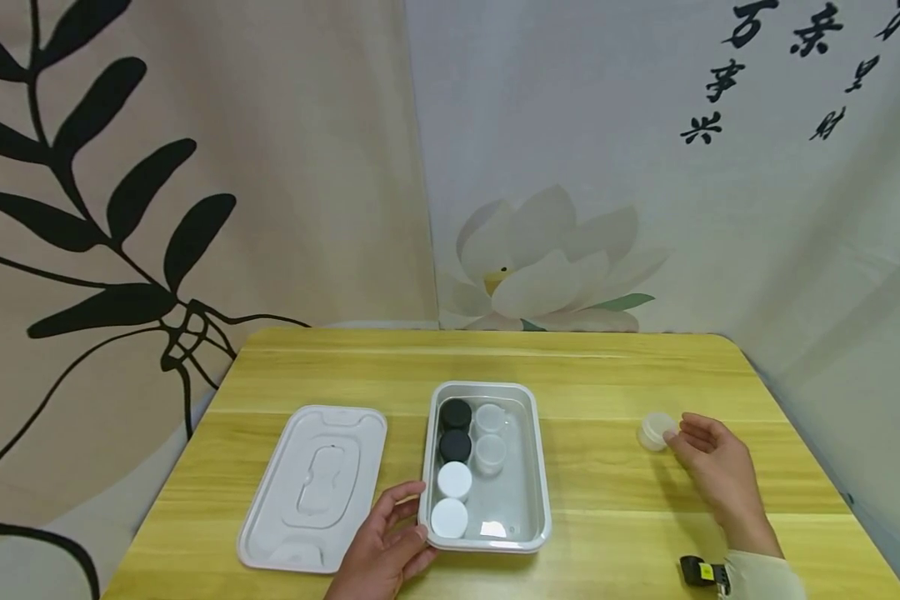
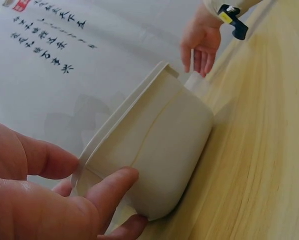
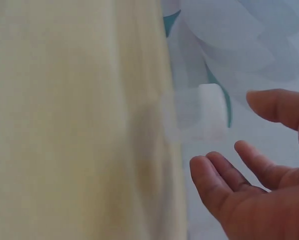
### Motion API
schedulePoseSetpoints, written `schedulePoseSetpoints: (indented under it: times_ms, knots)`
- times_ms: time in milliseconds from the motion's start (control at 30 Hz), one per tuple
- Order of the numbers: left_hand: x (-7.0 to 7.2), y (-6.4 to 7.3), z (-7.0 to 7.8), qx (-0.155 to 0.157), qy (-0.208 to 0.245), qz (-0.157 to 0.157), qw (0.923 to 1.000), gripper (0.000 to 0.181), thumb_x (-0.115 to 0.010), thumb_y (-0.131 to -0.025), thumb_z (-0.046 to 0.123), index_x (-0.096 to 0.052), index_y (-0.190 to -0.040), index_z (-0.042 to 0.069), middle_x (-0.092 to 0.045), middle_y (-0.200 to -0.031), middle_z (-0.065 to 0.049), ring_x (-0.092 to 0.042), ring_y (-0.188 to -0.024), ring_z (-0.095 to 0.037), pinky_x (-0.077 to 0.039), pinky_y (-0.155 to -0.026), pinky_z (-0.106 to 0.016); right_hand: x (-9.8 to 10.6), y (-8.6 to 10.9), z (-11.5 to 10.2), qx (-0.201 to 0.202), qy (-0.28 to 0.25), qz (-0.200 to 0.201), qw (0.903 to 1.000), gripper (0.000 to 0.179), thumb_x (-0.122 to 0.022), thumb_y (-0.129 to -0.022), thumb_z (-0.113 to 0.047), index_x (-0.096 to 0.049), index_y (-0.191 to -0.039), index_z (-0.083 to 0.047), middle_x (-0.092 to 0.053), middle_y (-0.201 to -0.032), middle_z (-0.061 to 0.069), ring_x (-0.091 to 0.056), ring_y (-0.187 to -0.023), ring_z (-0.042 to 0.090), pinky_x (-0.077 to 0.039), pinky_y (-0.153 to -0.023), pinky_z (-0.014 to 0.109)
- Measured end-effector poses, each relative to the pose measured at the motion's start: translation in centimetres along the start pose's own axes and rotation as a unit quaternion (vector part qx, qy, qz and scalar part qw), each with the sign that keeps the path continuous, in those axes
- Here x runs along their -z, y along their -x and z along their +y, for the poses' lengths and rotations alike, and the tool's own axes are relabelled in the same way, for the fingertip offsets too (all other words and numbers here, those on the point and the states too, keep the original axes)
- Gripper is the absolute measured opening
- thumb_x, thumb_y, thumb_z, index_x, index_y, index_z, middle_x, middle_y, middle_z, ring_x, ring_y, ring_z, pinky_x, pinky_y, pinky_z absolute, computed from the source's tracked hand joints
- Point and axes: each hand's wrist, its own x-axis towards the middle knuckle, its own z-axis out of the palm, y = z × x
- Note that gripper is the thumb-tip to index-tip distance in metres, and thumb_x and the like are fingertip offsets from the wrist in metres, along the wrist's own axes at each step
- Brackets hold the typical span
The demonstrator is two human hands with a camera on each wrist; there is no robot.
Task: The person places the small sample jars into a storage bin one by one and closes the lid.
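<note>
My left hand [image 1: 390, 542] holds the near left corner of a white plastic box [image 1: 543, 500]; its fingertips lie against the rim and outer wall in the left wrist view. In the box stand two black-lidded jars [image 1: 455, 446], two white-lidded jars [image 1: 450, 518] and two translucent jars [image 1: 490, 454]. Over on the right, my right hand [image 1: 720, 471] is beside a small translucent jar [image 1: 654, 432] standing on the table. The right wrist view shows thumb and fingers spread, with a gap to the jar's white lid [image 3: 213, 112].
Left of the box lies a flat white box lid [image 1: 311, 492] on the wood-grain table [image 1: 600, 375]. A printed curtain [image 1: 330, 167] hangs behind the table's far edge. A black device [image 1: 701, 572] is strapped on the right wrist.
</note>
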Motion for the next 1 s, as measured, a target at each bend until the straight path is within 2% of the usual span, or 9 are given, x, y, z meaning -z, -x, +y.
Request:
schedulePoseSetpoints:
  times_ms: [267, 433, 700, 1000]
  knots:
    - [0.0, 0.1, -0.1, 0.002, 0.002, 0.001, 1.0, 0.062, -0.06, -0.104, 0.005, -0.032, -0.16, 0.005, -0.036, -0.155, -0.028, -0.063, -0.118, -0.021, -0.06, -0.095, -0.038, -1.2, -0.7, 0.4, -0.029, -0.036, -0.032, 0.9984, 0.081, -0.071, -0.103, -0.032, -0.03, -0.162, 0.004, -0.043, -0.157, 0.026, -0.048, -0.106, -0.005, -0.051, -0.082, 0.008]
    - [0.1, 0.0, -0.1, 0.004, 0.007, -0.003, 1.0, 0.063, -0.061, -0.104, 0.005, -0.032, -0.16, 0.005, -0.037, -0.154, -0.027, -0.062, -0.119, -0.021, -0.06, -0.096, -0.039, -1.5, -0.7, 0.3, -0.034, -0.044, -0.037, 0.9978, 0.077, -0.07, -0.104, -0.028, -0.03, -0.162, 0.004, -0.043, -0.156, 0.023, -0.048, -0.11, 0.0, -0.051, -0.083, 0.008]
    - [0.0, -0.1, 0.0, -0.006, 0.007, -0.011, 0.9999, 0.062, -0.06, -0.103, 0.004, -0.032, -0.159, 0.004, -0.041, -0.15, -0.026, -0.062, -0.117, -0.021, -0.06, -0.096, -0.036, -1.0, -0.5, 0.0, 0.0, -0.008, -0.043, 0.999, 0.077, -0.067, -0.105, -0.04, -0.035, -0.163, -0.001, -0.047, -0.156, 0.026, -0.049, -0.1, -0.016, -0.054, -0.081, 0.01]
    - [0.0, -0.2, 0.1, -0.011, 0.017, -0.015, 0.9997, 0.063, -0.061, -0.103, 0.003, -0.03, -0.159, 0.003, -0.043, -0.147, -0.024, -0.062, -0.121, -0.02, -0.058, -0.101, -0.037, -1.1, -0.4, -2.4, 0.055, -0.019, -0.052, 0.9969, 0.072, -0.068, -0.104, -0.039, -0.041, -0.16, -0.003, -0.052, -0.153, 0.024, -0.054, -0.102, -0.019, -0.057, -0.083, 0.016]
